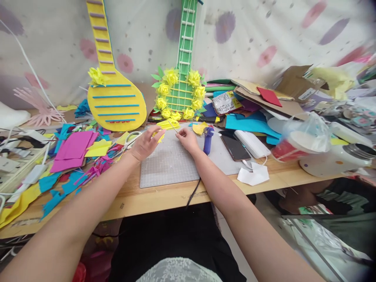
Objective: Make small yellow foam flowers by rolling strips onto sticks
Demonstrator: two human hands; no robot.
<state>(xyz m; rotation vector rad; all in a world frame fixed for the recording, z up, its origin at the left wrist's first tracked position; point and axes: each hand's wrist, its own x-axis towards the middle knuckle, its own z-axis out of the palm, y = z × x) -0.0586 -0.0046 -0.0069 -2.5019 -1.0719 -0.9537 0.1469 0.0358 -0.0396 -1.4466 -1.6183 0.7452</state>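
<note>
Over the grey cutting mat (167, 166), my left hand (146, 145) has its fingers bent around a small yellow paper piece (160, 137), partly hidden by the fingers. My right hand (188, 140) pinches a thin stick (173, 127) that points up and to the left. Beyond the hands lie yellow paper strips (168, 124). A blue glue gun (208, 140) stands just right of my right hand, near a yellow scrap (199, 128). White-handled scissors (131, 138) rest beside my left hand.
Behind stand a yellow paper guitar (117, 103) and a green one (183, 58) ringed with yellow flowers. Purple sheets (72, 150) and coloured scraps cover the left. A phone (235, 145), a power bank (252, 143), a red-white cup (289, 150) and a bottle (326, 161) occupy the right.
</note>
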